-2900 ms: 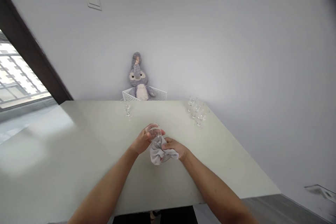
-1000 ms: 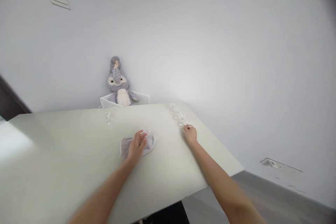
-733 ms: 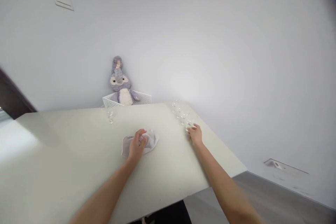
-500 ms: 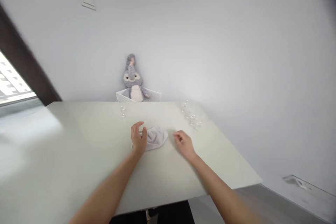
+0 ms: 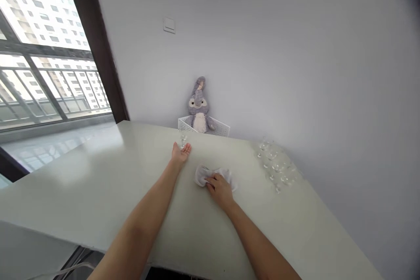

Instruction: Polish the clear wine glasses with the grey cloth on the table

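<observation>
My left hand (image 5: pixel 180 154) reaches forward over the table, palm turned up and fingers apart, with nothing held. Just beyond its fingertips stands a small clear glass (image 5: pixel 183 136), partly behind the hand; whether they touch I cannot tell. A crumpled whitish-grey cloth (image 5: pixel 202 176) lies on the table nearer to me. My right hand (image 5: pixel 220 189) rests on this cloth with its fingers closed on the fabric.
Several clear stemmed glasses (image 5: pixel 277 166) stand at the table's right side. Behind the table's far edge, a grey plush toy (image 5: pixel 199 113) sits in a white perforated basket (image 5: pixel 221 128) against the wall. A window is at the left.
My left hand has left the cloth and stretched forward to the single glass. My right hand has moved onto the cloth and gripped it. The view has swung left.
</observation>
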Motion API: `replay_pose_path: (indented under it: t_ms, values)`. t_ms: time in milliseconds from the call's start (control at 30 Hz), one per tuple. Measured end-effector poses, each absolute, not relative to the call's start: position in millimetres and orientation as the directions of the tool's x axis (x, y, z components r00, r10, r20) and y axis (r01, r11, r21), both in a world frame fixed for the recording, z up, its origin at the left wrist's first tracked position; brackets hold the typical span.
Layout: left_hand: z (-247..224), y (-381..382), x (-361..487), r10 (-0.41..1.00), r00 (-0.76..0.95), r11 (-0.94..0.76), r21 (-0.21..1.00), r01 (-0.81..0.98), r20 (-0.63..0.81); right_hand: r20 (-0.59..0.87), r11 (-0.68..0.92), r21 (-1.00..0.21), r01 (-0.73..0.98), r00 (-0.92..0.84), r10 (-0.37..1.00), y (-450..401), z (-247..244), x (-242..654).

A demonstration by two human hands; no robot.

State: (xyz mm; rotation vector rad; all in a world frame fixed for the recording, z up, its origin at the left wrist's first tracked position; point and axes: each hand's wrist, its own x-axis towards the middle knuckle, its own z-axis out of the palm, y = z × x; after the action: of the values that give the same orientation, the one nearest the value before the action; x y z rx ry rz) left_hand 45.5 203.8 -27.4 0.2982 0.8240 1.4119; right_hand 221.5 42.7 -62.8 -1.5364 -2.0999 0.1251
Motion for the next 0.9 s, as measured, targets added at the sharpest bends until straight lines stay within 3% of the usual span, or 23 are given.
replay_pose_path:
  t_ms: [133,300,433,500,600,667,700,767,833,900]
  values:
    - [-22,231,43,0.898,0.016,0.262,0.506,-0.822,-0.44,0.36,0.324,-0.409,0.853,-0.175,0.916,43,-65,222]
    - [-15,245,40,0.894,0.062,0.266,0.414,-0.871,-0.444,0.368,0.322,-0.447,0.834,-0.157,0.916,44,-66,220]
    - [-10,241,45,0.915,0.088,0.258,0.401,-0.879,-0.394,0.373,0.316,-0.625,0.714,-0.082,0.924,47,-67,221]
    - [-9,229,53,0.926,0.125,0.278,0.418,-0.865,-0.357,0.345,0.257,-0.79,0.556,0.056,0.937,51,-69,224]
    - [-8,198,69,0.937,0.2,0.319,0.468,-0.824,-0.287,0.234,0.149,-0.944,0.295,0.28,0.931,61,-72,238]
    - [-10,173,80,0.937,0.251,0.343,0.502,-0.794,-0.244,0.106,0.133,-0.99,-0.048,0.375,0.921,67,-73,252]
    - [-11,161,85,0.937,0.273,0.349,0.518,-0.781,-0.219,0.022,0.14,-0.952,-0.274,0.395,0.919,68,-72,261]
    - [-15,138,94,0.947,0.288,0.317,0.571,-0.757,-0.143,-0.11,0.177,-0.765,-0.619,0.396,0.912,67,-67,277]
    - [-18,118,101,0.962,0.265,0.239,0.646,-0.725,-0.059,-0.134,0.243,-0.669,-0.703,0.435,0.89,63,-57,289]
    - [-22,102,107,0.974,0.228,0.156,0.71,-0.686,0.007,-0.09,0.302,-0.7,-0.647,0.5,0.862,57,-45,292]
